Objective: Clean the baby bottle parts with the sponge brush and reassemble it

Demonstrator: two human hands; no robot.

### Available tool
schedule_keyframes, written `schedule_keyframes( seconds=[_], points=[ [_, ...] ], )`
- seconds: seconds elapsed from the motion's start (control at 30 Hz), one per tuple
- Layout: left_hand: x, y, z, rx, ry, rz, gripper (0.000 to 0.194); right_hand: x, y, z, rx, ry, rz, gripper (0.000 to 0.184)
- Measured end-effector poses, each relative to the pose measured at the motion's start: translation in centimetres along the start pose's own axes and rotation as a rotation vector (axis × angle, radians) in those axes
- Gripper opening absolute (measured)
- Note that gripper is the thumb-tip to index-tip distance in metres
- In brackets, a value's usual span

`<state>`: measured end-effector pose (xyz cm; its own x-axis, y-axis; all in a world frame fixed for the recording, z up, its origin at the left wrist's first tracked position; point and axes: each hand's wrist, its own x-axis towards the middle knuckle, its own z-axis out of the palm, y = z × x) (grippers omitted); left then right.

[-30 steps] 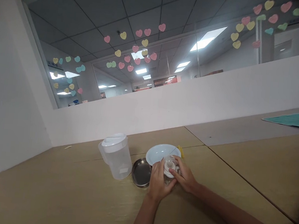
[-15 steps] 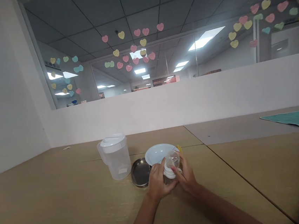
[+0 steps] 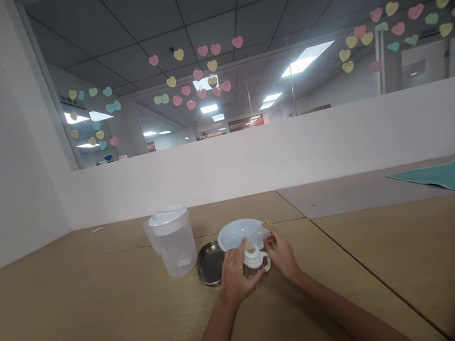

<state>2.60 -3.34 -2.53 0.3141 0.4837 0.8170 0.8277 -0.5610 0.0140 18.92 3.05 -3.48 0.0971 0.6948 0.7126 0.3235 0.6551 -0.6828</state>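
My left hand [image 3: 235, 274] is wrapped round a baby bottle [image 3: 253, 256] with a white collar, a pale teat and a white side handle. My right hand [image 3: 283, 252] is just up and right of it, fingers closed on a clear dome-shaped bottle cap [image 3: 259, 237], which is apart from the bottle. Behind both lies a pale blue plate [image 3: 231, 235], partly covered by the cap and fingers. A round metal pan [image 3: 209, 265] sits left of my left hand, which hides its right side.
A clear plastic pitcher [image 3: 175, 246] with a white lid stands left of the pan. Something yellow [image 3: 268, 224] shows behind my right hand. A teal cloth [image 3: 444, 174] lies at the far right, and a low wall with a window [image 3: 171, 170] runs behind the table.
The clear cap has come off the bottle, uncovering the teat. My right hand has moved up and away with it, while my left hand stays on the bottle.
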Motion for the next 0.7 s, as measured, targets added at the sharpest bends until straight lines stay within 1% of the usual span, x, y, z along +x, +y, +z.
schedule_keyframes(
  seconds=[0.13, 0.2, 0.3, 0.43, 0.53, 0.7],
  points=[
    [0.15, -0.01, -0.24, -0.005, -0.018, 0.006, 0.078, 0.04, 1.06, 0.25, -0.017, -0.056, 0.036, 0.044],
    [0.16, -0.01, -0.30, -0.021, -0.025, -0.008, 0.077, 0.08, 1.11, 0.24, -0.027, -0.075, 0.026, 0.045],
    [0.13, 0.03, -0.28, -0.033, 0.001, -0.028, 0.075, 0.29, 1.05, 0.12, -0.025, -0.116, -0.003, 0.050],
    [0.10, 0.07, -0.17, -0.049, 0.017, -0.056, 0.071, 0.67, 1.06, -0.05, 0.012, -0.227, -0.006, 0.058],
    [0.12, 0.00, -0.08, -0.073, 0.008, -0.080, 0.069, 0.81, 1.06, -0.10, 0.024, -0.309, -0.002, 0.054],
    [0.16, -0.08, -0.01, -0.079, 0.002, -0.075, 0.068, 0.64, 1.18, 0.01, -0.028, -0.368, -0.024, 0.047]
  ],
)
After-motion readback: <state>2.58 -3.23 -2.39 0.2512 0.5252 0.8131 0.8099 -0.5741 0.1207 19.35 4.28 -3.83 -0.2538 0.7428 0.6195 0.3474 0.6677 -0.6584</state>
